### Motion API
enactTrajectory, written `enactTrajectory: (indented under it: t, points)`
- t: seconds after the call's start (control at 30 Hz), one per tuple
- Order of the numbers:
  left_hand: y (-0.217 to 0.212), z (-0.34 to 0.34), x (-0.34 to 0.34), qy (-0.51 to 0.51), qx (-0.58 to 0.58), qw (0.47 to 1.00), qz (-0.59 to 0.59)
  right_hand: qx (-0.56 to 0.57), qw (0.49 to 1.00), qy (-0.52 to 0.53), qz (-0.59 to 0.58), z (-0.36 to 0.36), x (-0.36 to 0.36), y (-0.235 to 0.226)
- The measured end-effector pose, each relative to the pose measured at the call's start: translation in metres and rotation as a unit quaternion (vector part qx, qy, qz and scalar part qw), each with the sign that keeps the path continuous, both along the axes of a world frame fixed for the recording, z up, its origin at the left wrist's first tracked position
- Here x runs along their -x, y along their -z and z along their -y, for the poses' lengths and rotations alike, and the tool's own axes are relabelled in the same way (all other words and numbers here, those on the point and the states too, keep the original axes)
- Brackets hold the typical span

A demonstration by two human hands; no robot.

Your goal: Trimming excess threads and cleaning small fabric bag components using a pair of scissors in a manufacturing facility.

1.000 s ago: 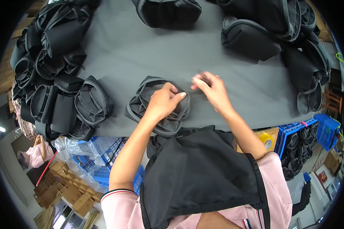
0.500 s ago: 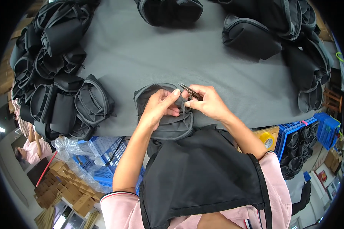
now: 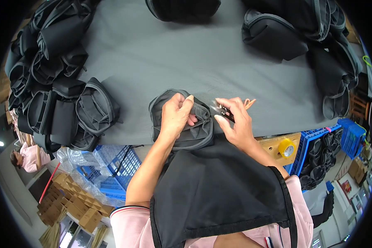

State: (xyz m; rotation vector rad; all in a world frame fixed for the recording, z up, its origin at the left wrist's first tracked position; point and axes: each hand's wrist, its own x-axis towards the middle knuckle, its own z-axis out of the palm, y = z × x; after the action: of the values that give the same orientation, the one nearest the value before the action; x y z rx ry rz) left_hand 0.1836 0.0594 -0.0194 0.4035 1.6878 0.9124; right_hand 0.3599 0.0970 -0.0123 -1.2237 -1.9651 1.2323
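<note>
A dark grey-black zippered pouch (image 3: 186,139) lies open at the table's front edge, its lining showing. My left hand (image 3: 175,115) is inside its opening, thumb and fingers pinched together at the rim; whether a thread is between the fingertips is too small to tell. Just right of the pouch, my right hand (image 3: 239,124) grips small thread snips (image 3: 226,113), their tips blurred and pointing toward the rim. An orange cord loop (image 3: 249,103) sticks out behind the right hand's fingers.
Piled black pouches (image 3: 62,111) line the left side, with more pouches (image 3: 277,35) at the far right. One pouch (image 3: 184,9) sits at the far middle. Below the table edge are blue crates (image 3: 124,167) and a yellow tape roll (image 3: 286,148). Another person (image 3: 31,156) is at far left.
My right hand has drawn back to the right with the snips, away from the pouch rim, and the orange cord now shows. My left hand stays at the pouch.
</note>
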Motion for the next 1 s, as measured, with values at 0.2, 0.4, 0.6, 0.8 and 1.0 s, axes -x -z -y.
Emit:
enactTrajectory:
  t: [0.2,0.4,0.6,0.8,1.0]
  points:
    - [0.004,0.0,-0.002,-0.004,-0.008,1.0,0.012,-0.102,0.993,-0.051,0.006,-0.001,-0.003,0.011]
    - [0.003,0.002,-0.006,-0.018,-0.024,0.999,0.028,-0.172,0.983,-0.06,0.012,-0.002,0.005,0.015]
    - [0.001,0.002,-0.007,-0.03,-0.035,0.998,0.033,-0.222,0.972,-0.072,0.036,-0.003,0.008,0.011]
    - [0.002,0.002,-0.008,-0.021,-0.033,0.999,0.022,-0.232,0.967,-0.074,0.075,-0.003,0.008,0.004]
    - [-0.004,0.004,-0.003,0.032,-0.056,0.998,-0.009,0.036,0.996,0.044,-0.072,-0.003,0.003,-0.008]
